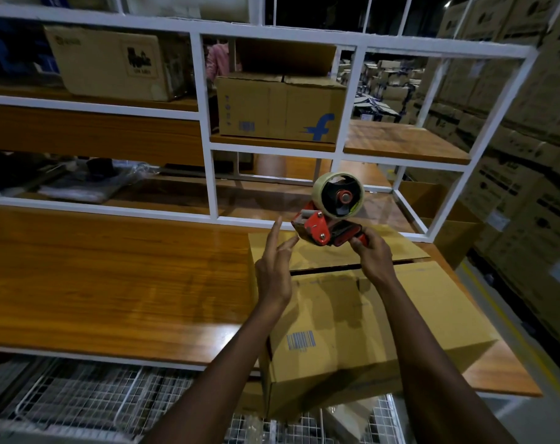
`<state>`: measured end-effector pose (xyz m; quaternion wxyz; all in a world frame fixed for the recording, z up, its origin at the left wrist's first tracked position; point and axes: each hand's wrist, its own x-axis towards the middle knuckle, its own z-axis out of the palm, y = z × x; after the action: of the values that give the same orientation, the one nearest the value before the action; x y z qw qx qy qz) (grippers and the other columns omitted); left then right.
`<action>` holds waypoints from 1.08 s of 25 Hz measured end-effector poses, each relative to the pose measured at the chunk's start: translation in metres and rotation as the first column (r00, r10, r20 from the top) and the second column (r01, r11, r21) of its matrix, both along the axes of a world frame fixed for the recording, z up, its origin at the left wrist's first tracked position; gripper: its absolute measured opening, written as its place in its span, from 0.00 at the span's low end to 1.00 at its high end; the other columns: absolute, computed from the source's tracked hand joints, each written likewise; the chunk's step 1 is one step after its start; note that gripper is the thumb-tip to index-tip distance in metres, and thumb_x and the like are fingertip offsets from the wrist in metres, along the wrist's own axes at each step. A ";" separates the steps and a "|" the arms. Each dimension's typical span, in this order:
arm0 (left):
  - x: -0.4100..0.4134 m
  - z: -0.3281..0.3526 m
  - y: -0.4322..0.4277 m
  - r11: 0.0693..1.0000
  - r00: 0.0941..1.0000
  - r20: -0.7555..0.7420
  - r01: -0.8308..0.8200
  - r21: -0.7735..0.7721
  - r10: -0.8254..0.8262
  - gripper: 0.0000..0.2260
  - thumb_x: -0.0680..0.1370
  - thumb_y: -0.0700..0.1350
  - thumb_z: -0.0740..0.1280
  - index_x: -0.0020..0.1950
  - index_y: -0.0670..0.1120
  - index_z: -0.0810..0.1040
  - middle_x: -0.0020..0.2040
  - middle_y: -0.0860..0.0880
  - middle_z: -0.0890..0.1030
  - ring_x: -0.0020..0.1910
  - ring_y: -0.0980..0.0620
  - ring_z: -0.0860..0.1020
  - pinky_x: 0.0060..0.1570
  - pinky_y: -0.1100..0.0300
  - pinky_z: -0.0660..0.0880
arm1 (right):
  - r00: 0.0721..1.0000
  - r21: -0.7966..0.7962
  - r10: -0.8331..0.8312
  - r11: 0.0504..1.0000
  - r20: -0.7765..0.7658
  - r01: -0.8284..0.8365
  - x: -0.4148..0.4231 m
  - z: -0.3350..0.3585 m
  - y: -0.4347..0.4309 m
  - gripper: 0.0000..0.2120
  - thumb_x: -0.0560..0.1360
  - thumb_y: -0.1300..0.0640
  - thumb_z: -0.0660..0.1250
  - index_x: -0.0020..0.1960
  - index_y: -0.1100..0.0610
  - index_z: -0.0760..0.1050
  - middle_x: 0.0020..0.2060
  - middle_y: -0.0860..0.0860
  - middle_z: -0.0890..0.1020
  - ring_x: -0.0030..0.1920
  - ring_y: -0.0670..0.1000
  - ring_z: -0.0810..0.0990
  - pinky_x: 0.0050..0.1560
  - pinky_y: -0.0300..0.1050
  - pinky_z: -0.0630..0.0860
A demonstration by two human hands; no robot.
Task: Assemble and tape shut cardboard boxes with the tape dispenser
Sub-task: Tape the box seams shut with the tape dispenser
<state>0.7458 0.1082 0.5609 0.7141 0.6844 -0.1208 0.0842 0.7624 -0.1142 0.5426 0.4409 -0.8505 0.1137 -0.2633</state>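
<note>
Head view: right hand (369, 251) clamps red tape dispenser (328, 216) handle above brown cardboard box (352, 315) at desk's right edge; left hand (273, 267) open, fingertips near its blade end.

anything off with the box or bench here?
The brown cardboard box overhangs the near edge of the wooden workbench, its top flaps still parted along an untaped seam. The right hand holds the red tape dispenser above it. No visible damage.

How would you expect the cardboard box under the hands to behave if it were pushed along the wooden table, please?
The cardboard box probably slides easily, since the wooden table looks glossy. Its top flaps are not taped, with a gap showing, so it may flex or skew. It overhangs the near edge, so a pull toward the person might tip it off.
</note>
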 end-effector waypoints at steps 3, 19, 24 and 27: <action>0.005 -0.009 0.005 0.994 0.988 -0.154 -0.048 -0.099 0.033 0.14 0.80 0.45 0.61 0.64 0.55 0.77 0.54 0.51 0.84 0.52 0.55 0.81 0.50 0.62 0.77 | 1.000 -0.001 -0.007 1.000 0.021 0.007 0.000 -0.001 0.000 0.15 0.73 0.45 0.63 0.57 0.47 0.77 0.48 0.49 0.81 0.52 0.56 0.78 0.54 0.64 0.74; 0.007 -0.003 -0.015 0.754 0.712 -0.694 -0.397 -0.523 -0.106 0.10 0.74 0.31 0.68 0.48 0.41 0.69 0.40 0.39 0.78 0.36 0.44 0.82 0.36 0.53 0.82 | 0.998 -0.028 0.002 1.000 0.060 -0.001 -0.003 -0.013 0.016 0.11 0.73 0.50 0.64 0.54 0.48 0.76 0.46 0.50 0.78 0.50 0.57 0.76 0.53 0.64 0.71; 0.009 -0.007 -0.010 0.674 0.690 -0.700 -0.431 -0.600 -0.183 0.03 0.78 0.38 0.63 0.49 0.38 0.71 0.44 0.38 0.80 0.41 0.41 0.81 0.38 0.50 0.81 | 0.998 -0.036 0.028 0.999 0.051 -0.026 0.000 -0.018 0.012 0.15 0.72 0.48 0.64 0.58 0.44 0.76 0.51 0.49 0.79 0.56 0.58 0.75 0.57 0.66 0.70; 0.012 -0.009 -0.009 0.718 0.718 -0.682 -0.402 -0.568 -0.137 0.09 0.76 0.37 0.71 0.49 0.40 0.71 0.42 0.40 0.80 0.37 0.45 0.81 0.37 0.52 0.82 | 0.997 -0.028 0.040 0.999 0.064 -0.038 0.003 -0.020 0.014 0.15 0.72 0.48 0.64 0.58 0.46 0.76 0.50 0.48 0.79 0.55 0.58 0.75 0.56 0.65 0.71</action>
<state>0.7578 0.0987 0.5521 0.8968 0.3607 0.2435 -0.0799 0.7651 -0.1006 0.5226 0.4380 -0.8494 0.0795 -0.2835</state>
